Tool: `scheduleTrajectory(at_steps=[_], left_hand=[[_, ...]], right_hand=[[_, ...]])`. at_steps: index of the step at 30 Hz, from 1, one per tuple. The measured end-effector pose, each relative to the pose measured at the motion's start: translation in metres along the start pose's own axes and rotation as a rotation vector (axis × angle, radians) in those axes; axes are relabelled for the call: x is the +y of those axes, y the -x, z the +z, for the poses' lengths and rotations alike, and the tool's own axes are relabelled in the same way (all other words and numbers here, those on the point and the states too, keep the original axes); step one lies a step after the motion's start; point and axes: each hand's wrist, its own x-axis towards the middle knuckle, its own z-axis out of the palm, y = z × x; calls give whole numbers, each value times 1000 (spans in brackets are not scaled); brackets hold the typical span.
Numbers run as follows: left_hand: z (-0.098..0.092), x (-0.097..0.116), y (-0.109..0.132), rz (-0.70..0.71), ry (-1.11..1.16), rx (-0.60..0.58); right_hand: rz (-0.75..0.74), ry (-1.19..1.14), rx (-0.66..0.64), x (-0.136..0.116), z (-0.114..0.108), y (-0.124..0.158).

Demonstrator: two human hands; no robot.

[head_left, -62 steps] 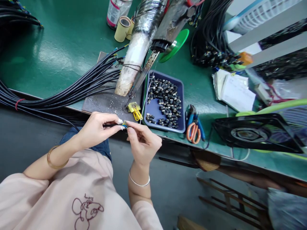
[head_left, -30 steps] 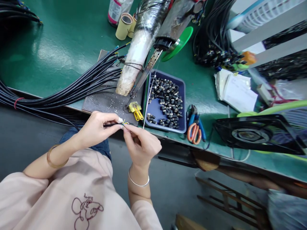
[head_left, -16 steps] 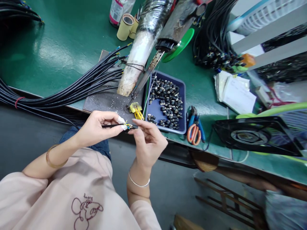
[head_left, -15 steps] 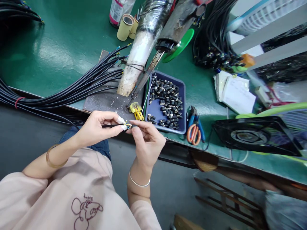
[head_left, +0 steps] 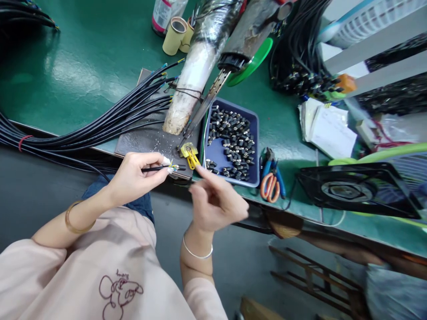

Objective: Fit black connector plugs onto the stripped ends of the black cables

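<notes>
My left hand (head_left: 142,173) pinches a black cable (head_left: 151,169) between white-wrapped fingertips. Thin yellow and blue wires show at the cable's end, with a small black connector (head_left: 181,167) beyond them. To the right, my right hand (head_left: 220,198) is apart from the cable, slightly blurred, index finger stretched out and thumb spread. Its index fingertip is at the lower end of a yellow clip-like tool (head_left: 191,159); whether they touch I cannot tell. Above the clip, the metal tip of a soldering iron (head_left: 213,89) points down beside a plastic-wrapped tube (head_left: 187,89).
A blue tray (head_left: 256,146) holds many small black connectors. Pliers (head_left: 271,175) with blue and orange handles lie right of it, then a black fan (head_left: 356,189). Bundled black cables (head_left: 110,122) run across the bench's left edge. Paper pads (head_left: 328,126) lie farther right.
My right hand has let go of the wire end and moved right, its index finger now beside the yellow clip. My left hand still holds the cable in nearly the same place.
</notes>
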Motion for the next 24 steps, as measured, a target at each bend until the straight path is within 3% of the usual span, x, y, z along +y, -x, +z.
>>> scheduleTrajectory(at_steps=[2, 4, 8, 13, 17, 24], left_hand=[[1, -2, -3, -33, 39, 11], [2, -4, -6, -54, 73, 19], [2, -6, -13, -78, 109, 3], [3, -7, -18, -95, 137, -6], [2, -9, -21, -113, 99, -32], [0, -8, -27, -82, 99, -33]], right_hand=[[21, -119, 269, -3, 3, -2], [69, -195, 405, -6, 5, -3], [213, -127, 254, -4, 9, 2], [134, -44, -8, 11, 22, 13], [26, 11, 36, 16, 32, 14], [64, -28, 0, 14, 34, 7]])
